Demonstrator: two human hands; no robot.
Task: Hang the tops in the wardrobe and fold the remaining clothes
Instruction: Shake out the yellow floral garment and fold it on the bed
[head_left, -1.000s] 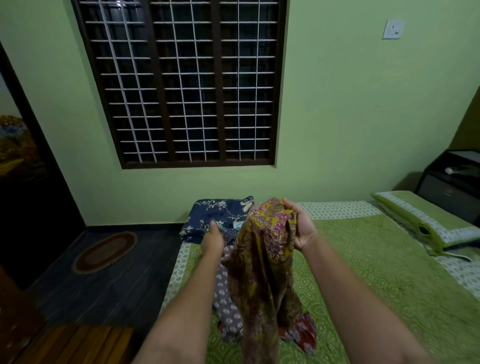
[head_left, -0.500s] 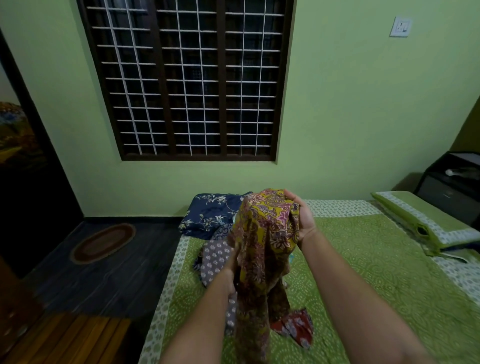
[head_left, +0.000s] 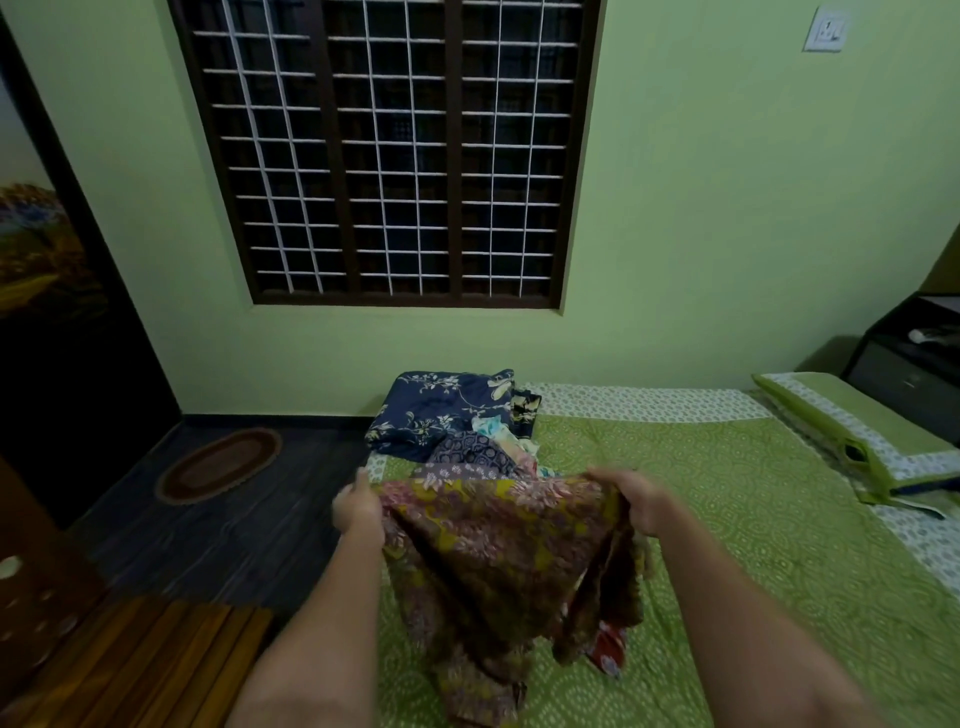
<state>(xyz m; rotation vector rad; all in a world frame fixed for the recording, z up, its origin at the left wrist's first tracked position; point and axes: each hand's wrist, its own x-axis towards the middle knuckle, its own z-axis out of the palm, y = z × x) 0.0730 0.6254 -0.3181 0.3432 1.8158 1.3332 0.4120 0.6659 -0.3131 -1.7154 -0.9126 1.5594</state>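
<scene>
Left hand (head_left: 357, 512): fingers curled, gripping one end of the garment (head_left: 498, 551).
Right hand (head_left: 636, 499): gripping the other end.
Garment: stretched above the bed (head_left: 753, 519).

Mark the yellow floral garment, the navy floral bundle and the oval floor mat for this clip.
yellow floral garment (head_left: 498, 540), head view, middle of the spread cloth between the hands
navy floral bundle (head_left: 431, 410), head view, centre of its top face
oval floor mat (head_left: 218, 465), head view, centre of the mat

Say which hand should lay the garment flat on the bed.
Right, probably. The right hand grips the garment over the bed; the left hand grips it near the bed's edge.
</scene>
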